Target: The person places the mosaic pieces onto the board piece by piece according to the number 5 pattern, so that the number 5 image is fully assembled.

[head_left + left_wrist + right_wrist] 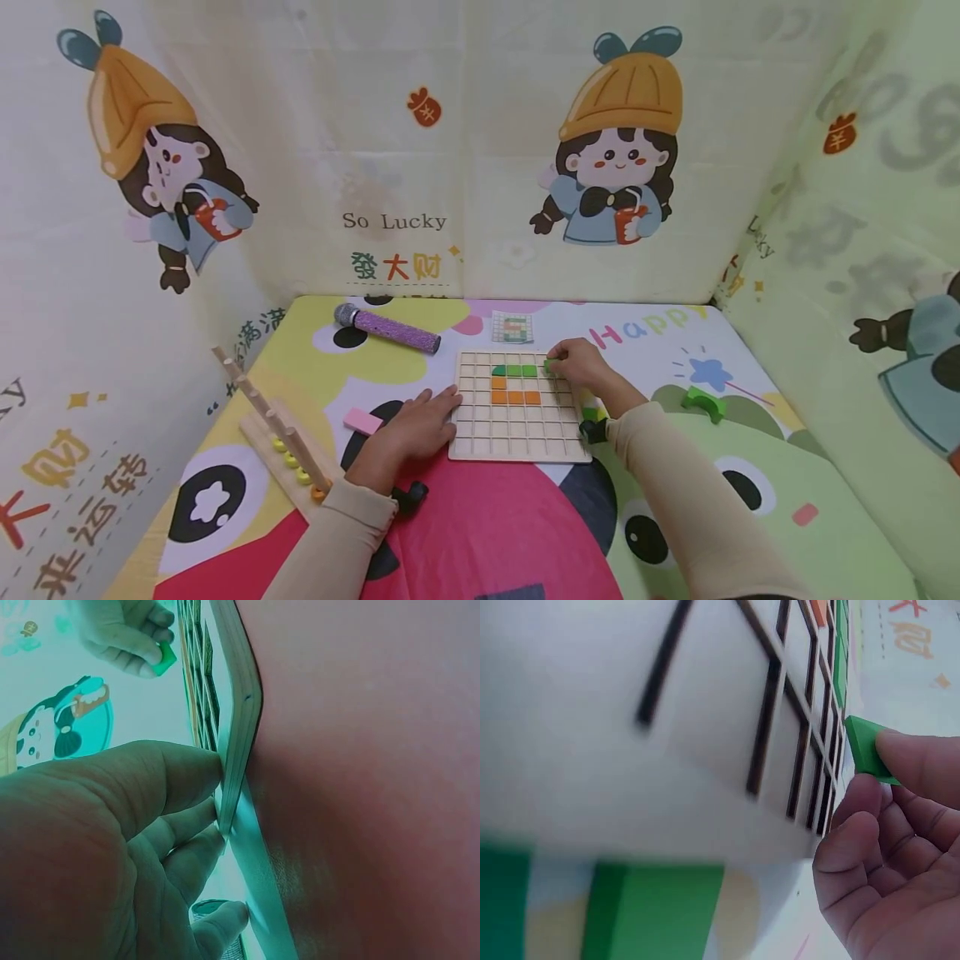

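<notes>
A wooden grid board (517,446) lies flat on the table in the head view. Green pieces (513,370) fill a short row on it, and orange squares (516,397) sit below them. My left hand (416,425) rests at the board's left edge, its extended fingers touching the side in the left wrist view. Over the upper right of the board, my right hand (581,367) pinches a small green tile (865,746) between thumb and finger. That tile is tilted, close to the grid in the right wrist view.
Behind the board lies a small pattern card (513,327). A purple microphone (390,327) is at back left, a peg stand (288,462) and pink block (362,421) at left. A green arch (705,404) lies right; a green block (590,413) sits beside the board.
</notes>
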The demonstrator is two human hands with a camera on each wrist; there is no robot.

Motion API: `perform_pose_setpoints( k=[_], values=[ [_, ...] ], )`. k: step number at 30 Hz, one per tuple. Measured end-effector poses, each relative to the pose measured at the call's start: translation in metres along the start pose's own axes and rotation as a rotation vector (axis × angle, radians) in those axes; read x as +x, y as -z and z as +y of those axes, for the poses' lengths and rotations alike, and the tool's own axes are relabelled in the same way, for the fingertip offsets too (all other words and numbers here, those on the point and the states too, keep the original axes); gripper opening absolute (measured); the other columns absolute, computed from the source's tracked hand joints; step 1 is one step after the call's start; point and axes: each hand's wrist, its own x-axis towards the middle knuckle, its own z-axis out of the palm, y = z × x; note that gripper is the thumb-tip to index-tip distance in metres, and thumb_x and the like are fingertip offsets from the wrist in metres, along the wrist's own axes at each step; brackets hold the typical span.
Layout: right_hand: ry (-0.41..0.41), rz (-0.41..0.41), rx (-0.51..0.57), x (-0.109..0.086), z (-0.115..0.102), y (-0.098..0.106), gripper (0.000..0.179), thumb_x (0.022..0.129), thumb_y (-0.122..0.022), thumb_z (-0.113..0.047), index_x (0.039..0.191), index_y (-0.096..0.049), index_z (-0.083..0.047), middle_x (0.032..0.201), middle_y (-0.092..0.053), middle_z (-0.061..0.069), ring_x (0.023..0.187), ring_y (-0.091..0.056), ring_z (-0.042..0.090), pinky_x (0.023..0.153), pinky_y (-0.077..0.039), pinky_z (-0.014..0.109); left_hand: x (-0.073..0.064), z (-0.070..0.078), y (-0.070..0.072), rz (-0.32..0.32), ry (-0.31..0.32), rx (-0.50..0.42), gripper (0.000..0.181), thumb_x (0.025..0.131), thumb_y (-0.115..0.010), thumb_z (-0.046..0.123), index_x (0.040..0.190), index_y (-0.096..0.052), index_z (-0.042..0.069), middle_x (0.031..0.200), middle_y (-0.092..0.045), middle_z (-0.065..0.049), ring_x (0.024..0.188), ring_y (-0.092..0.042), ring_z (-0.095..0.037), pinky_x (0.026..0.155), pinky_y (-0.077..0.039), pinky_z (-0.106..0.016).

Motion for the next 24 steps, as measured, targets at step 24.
perform_pose_setpoints(
  k=[24],
  values=[
    [0.026, -0.029, -0.307, 0.01, -0.012, -0.01, 0.024, 0.095, -0.067, -0.013, 0.114, -0.078, -0.004, 0.111, -0.072, 0.015, 0.101, -0.061, 0.029, 0.098, -0.053, 0.047, -0.003, 0.003, 0.002, 0.001, 0.004, 0.003, 0.059, 0.104, -0.055, 0.027, 0.16, -0.041, 0.017, 0.171, -0.03, -0.002, 0.158, -0.021, -0.041, 0.127, -0.02, -0.061]
  ],
)
